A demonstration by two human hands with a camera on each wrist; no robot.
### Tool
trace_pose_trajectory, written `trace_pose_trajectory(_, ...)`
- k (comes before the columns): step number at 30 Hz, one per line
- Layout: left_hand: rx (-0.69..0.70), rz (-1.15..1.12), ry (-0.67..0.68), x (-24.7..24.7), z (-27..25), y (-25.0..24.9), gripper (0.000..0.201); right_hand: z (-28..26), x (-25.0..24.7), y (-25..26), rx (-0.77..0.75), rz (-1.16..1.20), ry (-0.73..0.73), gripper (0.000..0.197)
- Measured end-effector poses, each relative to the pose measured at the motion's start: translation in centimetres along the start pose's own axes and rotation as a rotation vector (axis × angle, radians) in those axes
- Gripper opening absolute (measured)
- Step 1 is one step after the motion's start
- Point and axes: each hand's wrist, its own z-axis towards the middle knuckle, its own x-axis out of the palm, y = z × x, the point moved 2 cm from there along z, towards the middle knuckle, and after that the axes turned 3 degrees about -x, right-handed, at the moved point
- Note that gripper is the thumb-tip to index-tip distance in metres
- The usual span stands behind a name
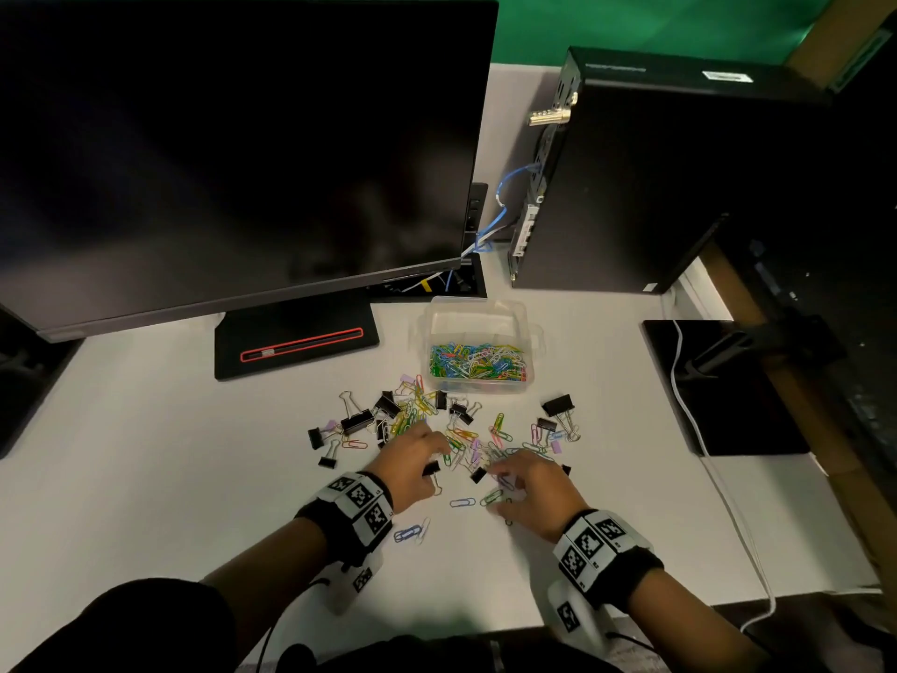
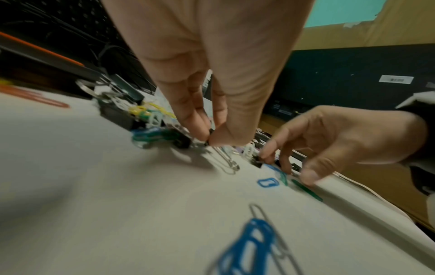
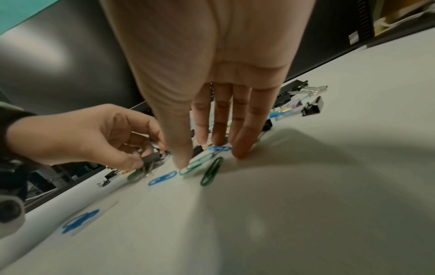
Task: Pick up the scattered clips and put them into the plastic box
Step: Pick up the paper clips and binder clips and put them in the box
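Observation:
A clear plastic box [image 1: 478, 376] half full of coloured paper clips stands behind a scatter of paper clips [image 1: 463, 434] and black binder clips [image 1: 357, 422] on the white desk. My left hand [image 1: 432, 466] pinches a small black binder clip [image 2: 210, 136] between thumb and fingertips, its wire handles [image 2: 227, 161] trailing on the desk. My right hand [image 3: 209, 154] is spread, straight fingers pointing down with tips on the desk among green paper clips [image 3: 212, 171] and a blue one [image 3: 220, 148]. Another black binder clip [image 1: 478, 475] lies at its fingertips.
A dark monitor [image 1: 233, 138] on a black stand [image 1: 296, 342] fills the back left. A black computer case [image 1: 631, 177] stands back right, with a black pad [image 1: 718, 386] and white cable [image 1: 728, 502] beside it. Blue clips [image 1: 410, 532] lie near my left wrist.

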Motion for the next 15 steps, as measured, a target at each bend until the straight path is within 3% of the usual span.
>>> trace_pose_trajectory(4,0.014,0.029,0.034,-1.5,-0.6,1.9,0.043,-0.3,0.0,-0.4,-0.029,-0.047,0.143,0.063)
trace_pose_trajectory(11,0.033,0.069,0.096,-2.2,-2.4,5.0,0.038,-0.7,-0.2,-1.1,-0.132,-0.086,0.156,0.047)
trace_pose_trajectory(15,0.076,0.130,-0.040,-1.4,-3.8,4.9,0.031,-0.3,-0.2,-0.8,-0.185,-0.063,0.153,0.037)
